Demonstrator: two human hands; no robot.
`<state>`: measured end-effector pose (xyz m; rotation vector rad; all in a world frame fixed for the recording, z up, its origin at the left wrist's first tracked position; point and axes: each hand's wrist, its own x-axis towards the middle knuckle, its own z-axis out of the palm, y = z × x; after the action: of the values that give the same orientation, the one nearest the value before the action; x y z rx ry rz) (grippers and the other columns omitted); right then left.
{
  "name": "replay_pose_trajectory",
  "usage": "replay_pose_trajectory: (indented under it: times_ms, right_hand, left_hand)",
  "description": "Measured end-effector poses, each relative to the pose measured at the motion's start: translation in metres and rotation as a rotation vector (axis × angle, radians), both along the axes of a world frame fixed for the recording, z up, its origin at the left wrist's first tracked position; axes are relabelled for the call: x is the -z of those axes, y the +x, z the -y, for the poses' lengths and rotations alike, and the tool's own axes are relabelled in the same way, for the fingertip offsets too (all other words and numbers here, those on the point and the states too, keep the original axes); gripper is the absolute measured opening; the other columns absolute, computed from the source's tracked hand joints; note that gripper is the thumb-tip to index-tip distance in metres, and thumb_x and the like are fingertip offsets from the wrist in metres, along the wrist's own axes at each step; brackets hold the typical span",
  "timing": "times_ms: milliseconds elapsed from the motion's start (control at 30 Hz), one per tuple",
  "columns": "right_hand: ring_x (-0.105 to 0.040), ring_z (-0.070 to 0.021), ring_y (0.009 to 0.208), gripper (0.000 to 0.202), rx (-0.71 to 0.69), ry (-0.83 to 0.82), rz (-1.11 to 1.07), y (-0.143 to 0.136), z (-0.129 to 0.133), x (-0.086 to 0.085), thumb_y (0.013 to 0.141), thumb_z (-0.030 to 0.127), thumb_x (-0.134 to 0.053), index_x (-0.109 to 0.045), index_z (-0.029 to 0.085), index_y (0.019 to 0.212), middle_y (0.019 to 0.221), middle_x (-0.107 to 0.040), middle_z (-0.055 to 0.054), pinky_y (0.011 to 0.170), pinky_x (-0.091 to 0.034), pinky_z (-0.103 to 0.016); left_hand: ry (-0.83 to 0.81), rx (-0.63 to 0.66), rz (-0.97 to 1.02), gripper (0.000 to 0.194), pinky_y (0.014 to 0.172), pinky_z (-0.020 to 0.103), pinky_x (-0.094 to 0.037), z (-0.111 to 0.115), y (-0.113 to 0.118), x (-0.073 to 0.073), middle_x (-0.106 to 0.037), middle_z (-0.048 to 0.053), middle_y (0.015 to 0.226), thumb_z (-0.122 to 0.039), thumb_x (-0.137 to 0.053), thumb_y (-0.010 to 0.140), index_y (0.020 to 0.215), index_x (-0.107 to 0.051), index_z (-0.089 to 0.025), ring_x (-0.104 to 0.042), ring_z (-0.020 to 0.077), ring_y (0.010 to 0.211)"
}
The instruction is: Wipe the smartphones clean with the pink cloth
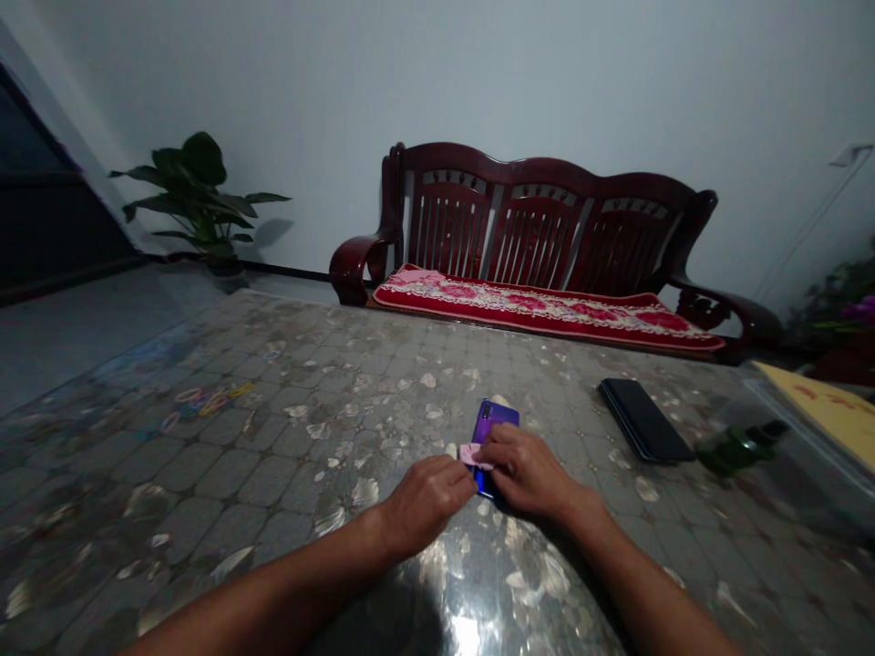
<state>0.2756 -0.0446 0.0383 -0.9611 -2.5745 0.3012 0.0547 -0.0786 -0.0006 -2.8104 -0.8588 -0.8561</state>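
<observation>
We have both hands together over the phone (504, 414), which lies flat on the table (287, 510) with its camera end pointing away from us. Its back runs from purple at the far end to bright blue at the near end.

Our right hand (525, 468) comes over the phone from the right and hides much of its middle and right edge. The right fingers are curled and drawn close together, closed on a small pink piece (468, 452) that sticks out to the left of the fingertips, across the phone's left edge. We cannot tell whether it is cloth or paper.

Our left hand (432, 497) is at the phone's lower left, its fingers bent and bunched, the tips right by the edge and just below the pink piece. We cannot tell whether they grip anything, as the back of the hand hides them. The phone's far end shows beyond the right fingers, and a blue strip shows between our two hands.

To the right lie a black case (646, 420) and a green bottle (739, 448), the bottle beside a clear box (797, 465). Well to the left, coloured bands (209, 403) lie scattered. Past the table stands a dark wooden bench (533, 219) with a red runner (547, 310).
</observation>
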Motion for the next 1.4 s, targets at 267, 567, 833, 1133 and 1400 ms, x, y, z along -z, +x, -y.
replay_pose_trajectory:
  times_ms: [267,567,833,1133,1400]
  right_hand:
    - [-0.058,-0.0205,0.088,0.029,0.332,0.019,0.014,0.01,-0.01,0.003,0.086,0.005,-0.054,-0.076,0.019,0.097,0.091,-0.066,-0.007,0.079,-0.043,-0.03]
    - [-0.06,-0.0196,0.089,0.032,0.242,-0.008,0.014,0.012,-0.006,0.0,0.081,0.003,-0.055,-0.076,0.021,0.097,0.092,-0.066,-0.005,0.079,-0.043,-0.028]
    - [-0.059,-0.0206,0.093,0.032,0.345,0.039,-0.004,0.013,-0.019,0.013,0.086,0.005,-0.056,-0.077,0.021,0.105,0.096,-0.068,-0.007,0.082,-0.044,-0.029]
    - [-0.062,-0.0195,0.096,0.032,0.337,0.043,-0.205,0.006,-0.031,0.019,0.09,0.006,-0.054,-0.076,0.021,0.107,0.099,-0.07,-0.007,0.086,-0.047,-0.03]
    - [-0.06,-0.0204,0.095,0.031,0.514,-0.011,-0.006,0.013,-0.029,0.016,0.089,0.007,-0.054,-0.076,0.021,0.106,0.097,-0.068,-0.008,0.083,-0.045,-0.028]
  left_hand:
    - [-0.007,-0.017,-0.029,0.021,0.066,0.026,-0.048,0.001,-0.002,0.0,-0.066,0.003,0.078,-0.014,-0.049,0.102,0.089,-0.066,-0.017,-0.062,0.0165,0.071]
    - [-0.006,-0.014,-0.03,0.022,0.065,0.026,-0.049,0.001,-0.001,0.0,-0.064,0.002,0.075,-0.014,-0.048,0.102,0.088,-0.065,-0.018,-0.061,0.0162,0.069]
    - [-0.004,-0.017,-0.012,0.023,0.067,0.025,-0.049,0.001,-0.002,0.003,-0.062,0.003,0.075,-0.016,-0.046,0.103,0.089,-0.065,-0.018,-0.061,0.0157,0.071]
    - [-0.008,-0.026,0.031,0.023,0.071,0.028,-0.05,0.0,-0.003,-0.003,-0.065,0.002,0.077,-0.02,-0.048,0.104,0.089,-0.067,-0.019,-0.063,0.0168,0.075]
    - [-0.021,-0.01,0.052,0.025,0.071,0.027,-0.051,0.0,0.0,-0.012,-0.067,0.003,0.078,-0.022,-0.047,0.105,0.09,-0.068,-0.019,-0.065,0.0157,0.074]
